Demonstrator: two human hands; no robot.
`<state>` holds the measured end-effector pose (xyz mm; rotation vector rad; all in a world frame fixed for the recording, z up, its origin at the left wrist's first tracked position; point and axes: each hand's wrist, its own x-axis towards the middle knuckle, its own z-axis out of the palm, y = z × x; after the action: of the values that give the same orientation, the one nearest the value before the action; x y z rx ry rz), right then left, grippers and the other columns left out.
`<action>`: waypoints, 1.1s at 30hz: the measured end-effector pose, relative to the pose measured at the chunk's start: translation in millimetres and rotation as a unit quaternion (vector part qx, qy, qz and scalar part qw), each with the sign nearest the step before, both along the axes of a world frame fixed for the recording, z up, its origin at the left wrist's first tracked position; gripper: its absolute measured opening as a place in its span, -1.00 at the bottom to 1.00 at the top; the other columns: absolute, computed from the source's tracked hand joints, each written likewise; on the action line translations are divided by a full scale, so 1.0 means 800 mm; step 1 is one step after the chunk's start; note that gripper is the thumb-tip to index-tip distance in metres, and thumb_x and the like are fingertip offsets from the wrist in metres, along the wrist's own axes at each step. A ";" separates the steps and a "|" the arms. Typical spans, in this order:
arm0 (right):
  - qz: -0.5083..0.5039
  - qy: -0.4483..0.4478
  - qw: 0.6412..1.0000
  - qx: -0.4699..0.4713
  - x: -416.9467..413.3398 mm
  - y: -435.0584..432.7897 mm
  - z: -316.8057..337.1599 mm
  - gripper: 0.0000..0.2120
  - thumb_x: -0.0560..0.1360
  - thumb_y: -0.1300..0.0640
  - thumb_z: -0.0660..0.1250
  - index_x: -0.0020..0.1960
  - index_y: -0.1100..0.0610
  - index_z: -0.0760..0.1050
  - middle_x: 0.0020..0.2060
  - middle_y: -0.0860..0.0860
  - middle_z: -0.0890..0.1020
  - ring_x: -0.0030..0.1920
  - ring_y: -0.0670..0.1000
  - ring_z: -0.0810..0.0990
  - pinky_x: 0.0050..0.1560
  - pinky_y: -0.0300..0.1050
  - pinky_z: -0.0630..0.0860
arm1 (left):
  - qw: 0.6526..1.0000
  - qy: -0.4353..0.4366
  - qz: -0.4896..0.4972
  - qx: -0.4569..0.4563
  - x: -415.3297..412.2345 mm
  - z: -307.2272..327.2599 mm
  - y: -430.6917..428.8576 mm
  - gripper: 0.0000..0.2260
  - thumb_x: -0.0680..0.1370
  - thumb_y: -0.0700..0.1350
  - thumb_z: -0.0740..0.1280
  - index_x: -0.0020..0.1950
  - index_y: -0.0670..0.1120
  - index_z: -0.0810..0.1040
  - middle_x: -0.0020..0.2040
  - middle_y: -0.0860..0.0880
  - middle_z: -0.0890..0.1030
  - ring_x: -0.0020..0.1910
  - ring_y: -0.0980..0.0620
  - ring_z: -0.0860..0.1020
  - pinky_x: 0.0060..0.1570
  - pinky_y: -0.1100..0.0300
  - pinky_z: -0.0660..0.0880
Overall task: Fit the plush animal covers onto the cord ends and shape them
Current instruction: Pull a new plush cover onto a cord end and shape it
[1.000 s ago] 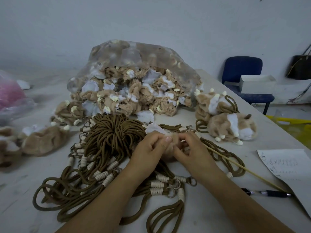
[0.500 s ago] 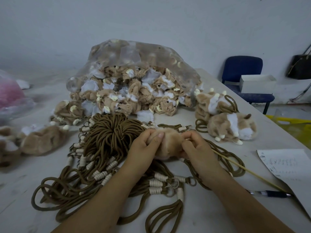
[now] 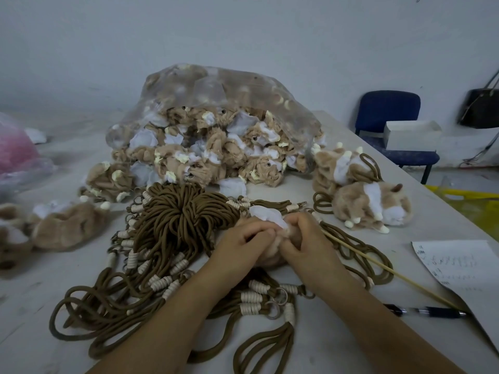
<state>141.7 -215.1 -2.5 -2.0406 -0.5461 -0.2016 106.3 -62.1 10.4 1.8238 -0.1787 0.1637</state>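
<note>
Between the two hands, above the heap of brown cords (image 3: 178, 220), sits a tan and white plush cover (image 3: 270, 218). The left hand (image 3: 243, 245) grips it from the left, its fingers (image 3: 260, 232) curled tight with the tips pressed into the fabric just below the white patch. The right hand (image 3: 306, 240) grips it from the right, its fingers (image 3: 297, 221) bent over the top, knuckles almost touching those of the left. A thin wooden stick (image 3: 378, 268) runs out from under the right hand toward the lower right; whether that hand holds it cannot be told. The cords spread across the table (image 3: 324, 346), many with cream wrapped ends and metal rings. Behind them a clear bag (image 3: 216, 90) spills more covers. Two finished plush animals (image 3: 370, 209) lie to the right, and others (image 3: 70, 228) to the left. A pen (image 3: 429, 311) and a sheet of paper (image 3: 464, 265) lie near the right edge. A blue chair (image 3: 388, 112) with a white box (image 3: 410, 133) on it stands beyond the table.
</note>
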 end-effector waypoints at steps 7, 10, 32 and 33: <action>0.014 0.030 0.999 0.043 0.000 -0.006 0.000 -0.70 0.48 0.12 0.35 0.04 -0.19 0.32 0.04 -0.12 0.44 0.01 -0.18 0.47 -0.09 -0.33 0.47 | 0.988 -0.042 0.025 0.144 0.002 -0.004 0.003 -0.85 0.55 -0.01 0.36 -0.11 0.25 0.48 -0.11 0.09 0.44 -0.13 0.31 0.42 -0.15 0.53 0.34; 0.013 0.020 0.998 0.053 -0.001 0.001 0.000 -0.69 0.48 0.11 0.39 0.02 -0.19 0.31 0.05 -0.05 0.44 0.01 -0.06 0.53 -0.07 -0.17 0.57 | 0.993 -0.020 0.056 0.097 0.005 -0.004 0.006 -0.89 0.55 -0.03 0.33 -0.17 0.03 0.49 -0.11 -0.02 0.48 -0.19 0.18 0.46 -0.14 0.33 0.42; -0.024 -0.056 0.994 0.085 0.004 -0.010 0.018 -0.77 0.42 0.40 0.30 -0.26 0.11 0.42 -0.11 -0.02 0.40 -0.23 -0.21 0.40 -0.21 -0.42 0.38 | 0.856 -0.194 0.198 0.435 0.010 -0.005 0.008 -0.87 0.48 -0.07 0.36 0.00 -0.05 0.59 -0.02 -0.04 0.49 -0.07 -0.06 0.45 -0.17 0.07 0.39; -0.017 -0.070 0.994 0.077 0.004 -0.010 0.017 -0.79 0.42 0.41 0.30 -0.26 0.13 0.43 -0.11 -0.04 0.39 -0.24 -0.21 0.40 -0.23 -0.42 0.38 | 0.870 -0.189 0.191 0.413 0.009 -0.006 0.005 -0.87 0.49 -0.14 0.34 0.02 -0.10 0.59 -0.01 -0.08 0.48 -0.10 -0.07 0.47 -0.21 0.05 0.43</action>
<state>145.1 -223.0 11.4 -1.8951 -0.5661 -0.3982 113.4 -57.8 5.8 2.6609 -0.1718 0.8340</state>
